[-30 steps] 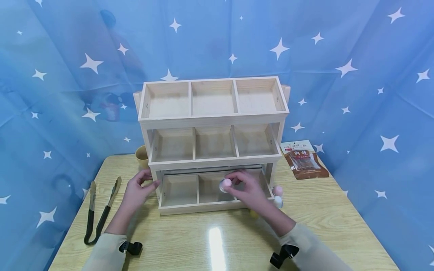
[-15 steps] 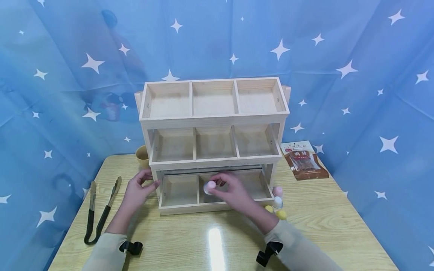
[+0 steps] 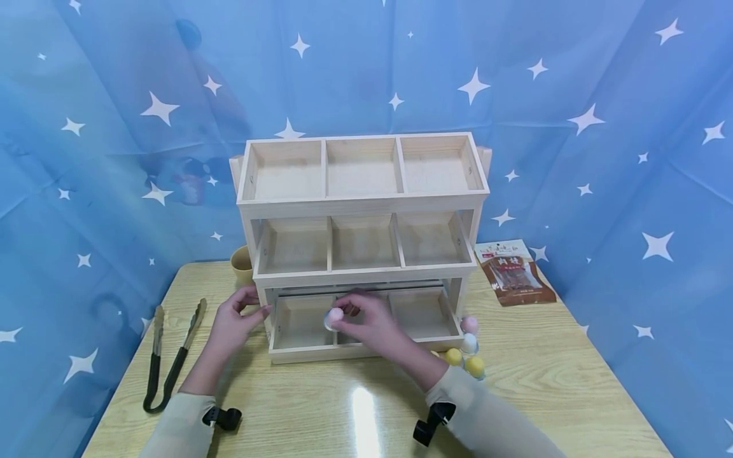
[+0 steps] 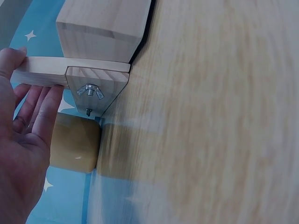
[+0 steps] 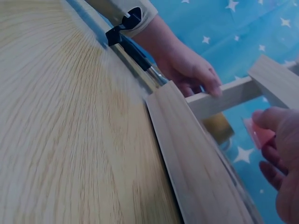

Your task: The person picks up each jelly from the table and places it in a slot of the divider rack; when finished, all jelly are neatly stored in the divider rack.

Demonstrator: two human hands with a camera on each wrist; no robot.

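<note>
Pinching the pink ball (image 3: 336,314) between thumb and curled fingers, the right hand (image 3: 369,324) held it at the fingertips, on the left of the hand. The ball hung over the bottom tray (image 3: 312,357) of the wooden rack (image 3: 361,205), about in line with the divider between left and middle compartments. The left hand (image 3: 231,321) gripped the rack's left side post, thumb opposite fingers. Half a second earlier the ball had been farther right, over the middle compartment; the right hand had moved left with it, while the left hand had stayed put. The rack had three trays, each with three compartments. Near its right end sat one other pink ball (image 3: 469,324), one white ball (image 3: 469,343) and two yellow balls (image 3: 474,366), a third yellow one partly hidden by the right forearm. One tan cup (image 3: 242,264) stood beyond the left hand; one pair of tongs (image 3: 153,376) lay left, one packet (image 3: 513,275) far right, all on the table (image 3: 550,381).
</note>
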